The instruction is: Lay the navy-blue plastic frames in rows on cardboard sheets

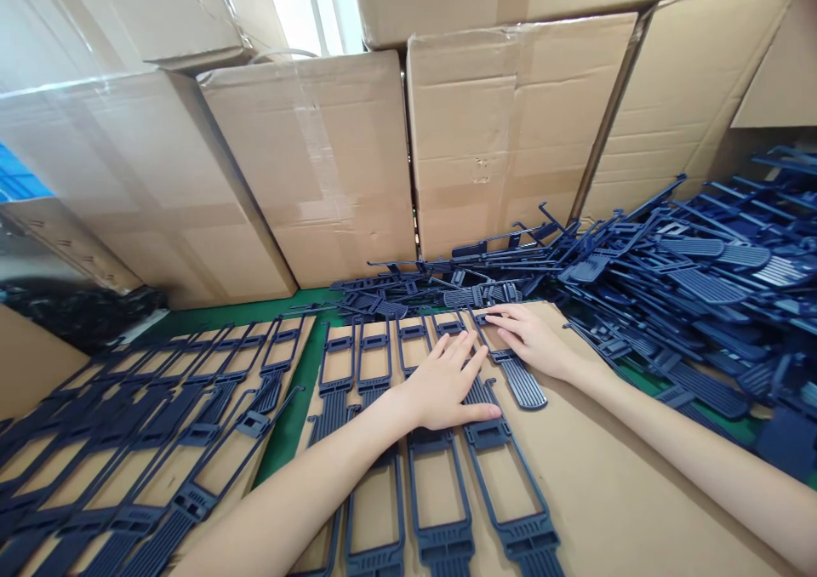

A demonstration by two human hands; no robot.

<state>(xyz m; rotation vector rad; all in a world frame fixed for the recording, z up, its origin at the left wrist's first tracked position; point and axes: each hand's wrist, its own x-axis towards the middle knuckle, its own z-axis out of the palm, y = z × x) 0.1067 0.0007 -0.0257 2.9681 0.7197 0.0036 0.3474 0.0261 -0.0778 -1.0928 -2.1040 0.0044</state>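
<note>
Dark blue plastic frames with ribbed paddle ends lie in rows on a cardboard sheet. My left hand rests with fingers spread over the middle of the rows, its thumb by the top of a near-row frame. At the far right end of the back row, my right hand has its fingertips at the upper part of a frame with a ribbed paddle. Its thumb and fingers are closed on that frame's edge.
A tangled heap of blue parts fills the right and runs along the back. More frames lie in rows on a second cardboard sheet at left. Large cardboard boxes stand behind the green table. A black bag lies far left.
</note>
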